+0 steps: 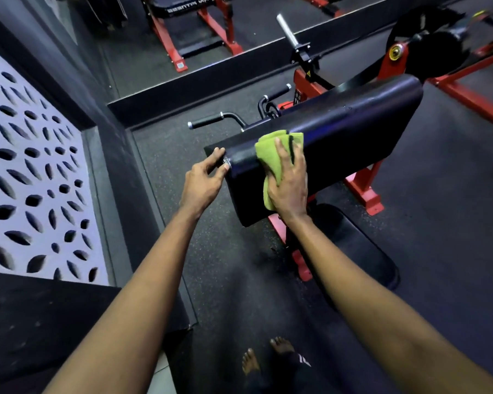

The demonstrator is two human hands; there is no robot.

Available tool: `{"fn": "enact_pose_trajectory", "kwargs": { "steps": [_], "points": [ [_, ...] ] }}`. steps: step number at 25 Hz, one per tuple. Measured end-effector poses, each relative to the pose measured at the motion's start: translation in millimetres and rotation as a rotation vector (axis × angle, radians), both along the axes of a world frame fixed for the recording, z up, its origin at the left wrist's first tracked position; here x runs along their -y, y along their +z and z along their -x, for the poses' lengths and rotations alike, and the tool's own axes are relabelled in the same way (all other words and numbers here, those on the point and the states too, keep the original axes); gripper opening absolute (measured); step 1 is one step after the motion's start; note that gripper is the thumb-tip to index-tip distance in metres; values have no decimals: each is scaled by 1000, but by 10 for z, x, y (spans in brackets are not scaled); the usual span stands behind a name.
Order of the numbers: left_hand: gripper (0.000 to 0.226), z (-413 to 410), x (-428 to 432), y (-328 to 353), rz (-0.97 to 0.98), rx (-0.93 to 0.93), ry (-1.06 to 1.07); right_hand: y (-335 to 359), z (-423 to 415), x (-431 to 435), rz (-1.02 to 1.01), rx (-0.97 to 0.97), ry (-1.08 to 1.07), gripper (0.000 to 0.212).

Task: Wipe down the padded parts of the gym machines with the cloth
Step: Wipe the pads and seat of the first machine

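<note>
**Cloth on the pad, centre frame**

The right hand (289,180) lies flat, fingers straight, pressing the green cloth (269,150) onto the near left part of the black pad (353,129). It is not clenched round the cloth. The left hand (202,180) has curved fingertips at the pad's left end. Whether it grasps the end or only touches it, I cannot tell.

Likely risks:
- The cloth is held by pressure alone, and a loose flap hangs below the palm. A fast stroke could bunch it or let it slide off towards the floor.
- The pad slopes up to the right, so a short reach could leave its far end unwiped.
- The seat (362,251) at lower right looks untouched and could be forgotten.
</note>
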State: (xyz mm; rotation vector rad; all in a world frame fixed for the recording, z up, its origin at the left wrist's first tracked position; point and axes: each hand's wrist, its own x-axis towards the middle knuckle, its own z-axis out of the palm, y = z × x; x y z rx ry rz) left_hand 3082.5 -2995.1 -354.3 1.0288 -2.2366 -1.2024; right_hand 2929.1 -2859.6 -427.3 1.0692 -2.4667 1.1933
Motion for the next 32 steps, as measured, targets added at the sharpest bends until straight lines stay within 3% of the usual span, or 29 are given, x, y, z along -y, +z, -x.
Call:
{"fn": "enact_pose_trajectory", "kwargs": {
  "steps": [4,7,10,16,18,23,28,32],
  "points": [
    [42,59,-51,18,226,56,13,-134,-327,225,389,412,-328,62],
    [39,296,-62,-18,525,157,-97,-244,-652,331,300,306,-259,68],
    [42,564,-131,-11,571,199,-221,-609,-664,113,255,271,-76,75],
    [46,825,-48,21,717,345,-296,-746,-299,160,521,791,-455,65],
    [47,836,-35,-56,806,341,-268,-740,-439,259,530,772,-482,65],
    [49,877,-62,-98,834,374,-246,-912,-598,170,457,607,-258,67],
    [48,897,-96,-65,797,394,-236,-956,316,94,662,714,-680,60],
    [45,899,-122,-45,800,395,-219,-751,-80,253,611,719,-624,63]
  ]
}}
